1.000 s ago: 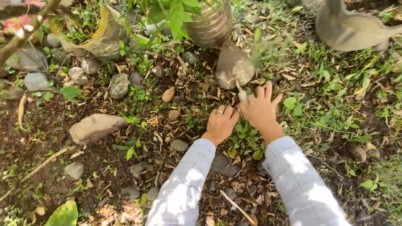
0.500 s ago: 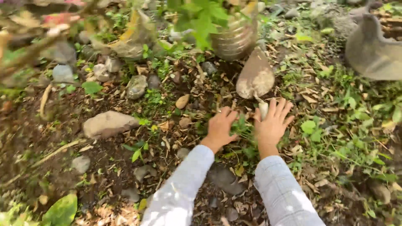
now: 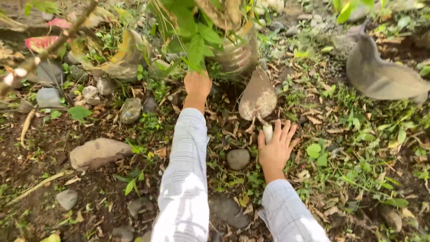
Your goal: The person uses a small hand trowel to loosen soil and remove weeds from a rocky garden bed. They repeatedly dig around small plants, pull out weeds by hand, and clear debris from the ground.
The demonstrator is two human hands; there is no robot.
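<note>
The left hand is stretched far forward on a straight arm, its fingers reaching in under the green leaves at the base of a ribbed plastic bottle planter; the fingertips are hidden by foliage, so I cannot tell whether they grip anything. The right hand lies palm down on the leaf litter with fingers spread and open, its fingertips beside the pale handle of a soil-caked trowel, which lies on the ground with its blade pointing toward the planter. The hand seems to touch the handle without closing on it. A round grey stone sits just left of this hand, between the two sleeves.

Half a second ago both hands were close together among the small weeds below the trowel; since then the left one has moved up to the planter, so the hands are now well apart, while the right has stayed by the handle.
</note>
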